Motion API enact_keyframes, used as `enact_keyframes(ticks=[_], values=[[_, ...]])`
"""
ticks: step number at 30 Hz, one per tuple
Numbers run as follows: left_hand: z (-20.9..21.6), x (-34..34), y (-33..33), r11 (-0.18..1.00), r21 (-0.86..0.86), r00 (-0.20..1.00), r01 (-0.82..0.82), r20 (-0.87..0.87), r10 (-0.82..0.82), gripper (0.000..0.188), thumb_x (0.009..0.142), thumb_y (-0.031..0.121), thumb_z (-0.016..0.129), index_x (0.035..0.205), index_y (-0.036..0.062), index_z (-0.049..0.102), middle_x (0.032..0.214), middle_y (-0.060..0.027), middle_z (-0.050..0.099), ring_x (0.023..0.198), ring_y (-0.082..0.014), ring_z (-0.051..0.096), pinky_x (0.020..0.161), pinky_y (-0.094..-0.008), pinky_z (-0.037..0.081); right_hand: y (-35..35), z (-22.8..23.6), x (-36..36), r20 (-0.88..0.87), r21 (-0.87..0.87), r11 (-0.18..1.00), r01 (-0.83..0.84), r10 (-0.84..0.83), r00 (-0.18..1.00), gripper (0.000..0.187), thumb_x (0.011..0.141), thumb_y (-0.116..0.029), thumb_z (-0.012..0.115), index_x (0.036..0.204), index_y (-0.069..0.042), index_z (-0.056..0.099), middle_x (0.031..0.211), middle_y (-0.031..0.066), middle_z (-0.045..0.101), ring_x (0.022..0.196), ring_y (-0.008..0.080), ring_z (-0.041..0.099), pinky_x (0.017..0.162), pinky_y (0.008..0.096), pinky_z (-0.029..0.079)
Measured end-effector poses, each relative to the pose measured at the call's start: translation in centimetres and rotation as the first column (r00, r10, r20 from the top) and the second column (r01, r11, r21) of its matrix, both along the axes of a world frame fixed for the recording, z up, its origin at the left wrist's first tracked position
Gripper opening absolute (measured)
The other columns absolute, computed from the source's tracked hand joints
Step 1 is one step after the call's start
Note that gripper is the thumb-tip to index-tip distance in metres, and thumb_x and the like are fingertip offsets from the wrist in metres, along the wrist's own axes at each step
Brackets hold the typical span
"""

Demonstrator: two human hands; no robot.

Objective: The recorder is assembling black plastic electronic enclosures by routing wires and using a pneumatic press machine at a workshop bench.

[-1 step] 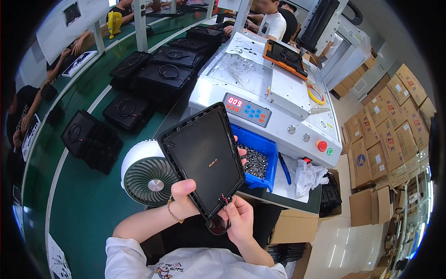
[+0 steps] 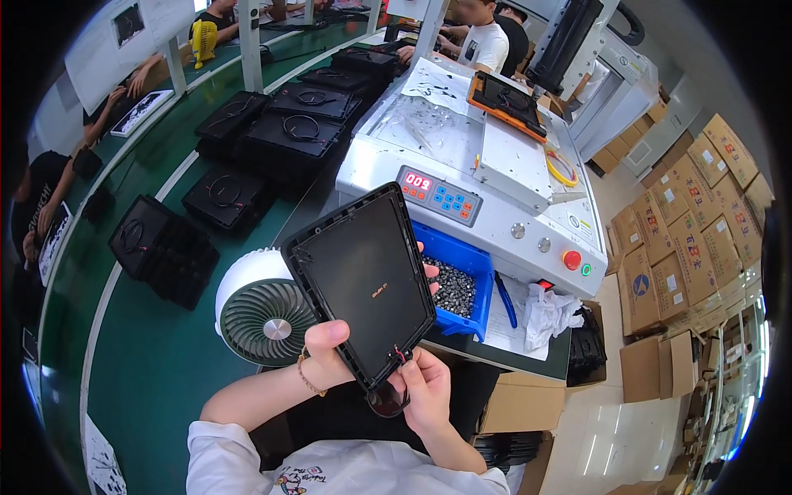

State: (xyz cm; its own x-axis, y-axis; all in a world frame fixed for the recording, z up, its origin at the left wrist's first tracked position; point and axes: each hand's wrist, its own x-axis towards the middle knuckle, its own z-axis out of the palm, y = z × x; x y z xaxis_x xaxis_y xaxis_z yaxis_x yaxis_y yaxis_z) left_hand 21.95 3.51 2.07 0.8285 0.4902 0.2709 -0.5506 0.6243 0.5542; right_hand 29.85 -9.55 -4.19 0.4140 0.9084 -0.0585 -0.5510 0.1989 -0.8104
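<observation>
My left hand (image 2: 330, 355) grips a black rectangular plastic housing (image 2: 363, 272), tilted up in front of me. Its thumb presses on the near left edge, and its fingertips show past the right edge; the rest of the fingers are behind. My right hand (image 2: 426, 391) is closed at the housing's lower corner, pinching a black cable (image 2: 388, 410). That cable loops below the corner. Thin red wires (image 2: 399, 354) show on the inner side by my right fingertips. The exact grip of those fingertips is partly hidden.
A white fan (image 2: 272, 318) stands left of the housing. Beyond is a white machine (image 2: 503, 235) with an orange fixture (image 2: 483, 99). A blue bin (image 2: 474, 326) of small metal parts and blue pliers (image 2: 506, 301) lie right. Stacked black housings (image 2: 227, 198) occupy the green bench.
</observation>
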Motion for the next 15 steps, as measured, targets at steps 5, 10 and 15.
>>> enact_keyframes(ticks=[5, 10, 15], values=[[-0.09, -0.12, -0.18, 1.000, 0.030, 1.000, -0.005, -0.003, 0.005, 0.107, 0.063, 0.043, 0.068, 0.148, 0.0009, 0.018, 0.142, -0.0204, 0.037, 0.134, -0.0292, 0.038, 0.108, -0.0360, 0.036, 0.20, 0.04, -0.43, 0.008, 0.011, 1.000, 0.029, -0.029, 1.000, 0.014, 0.093, -0.012, 0.061, 0.086, -0.002, 0.055, 0.079, 0.0016, 0.059, 0.068, 0.0093, 0.053, 0.064, 0.0220, 0.043], [-0.39, -0.26, -0.08, 0.998, 0.055, 1.000, -0.026, 0.004, 0.026, 0.107, 0.063, 0.043, 0.067, 0.148, 0.0003, 0.017, 0.142, -0.0201, 0.037, 0.134, -0.0291, 0.038, 0.110, -0.0362, 0.034, 0.45, -0.01, -0.27, -0.002, -0.028, 1.000, 0.009, -0.009, 1.000, 0.013, 0.092, -0.013, 0.062, 0.092, 0.000, 0.060, 0.085, 0.0027, 0.063, 0.072, 0.0084, 0.056, 0.067, 0.0218, 0.045], [-0.11, -0.54, -0.52, 0.999, 0.030, 1.000, -0.023, 0.005, 0.023, 0.106, 0.064, 0.044, 0.066, 0.147, -0.0003, 0.017, 0.142, -0.0204, 0.037, 0.133, -0.0289, 0.039, 0.111, -0.0365, 0.032, 0.49, 0.36, -0.42, -0.089, 0.084, 0.996, 0.016, -0.008, 0.996, 0.011, 0.089, -0.008, 0.066, 0.095, 0.002, 0.063, 0.088, 0.0025, 0.065, 0.073, 0.0048, 0.056, 0.064, 0.0189, 0.043]])
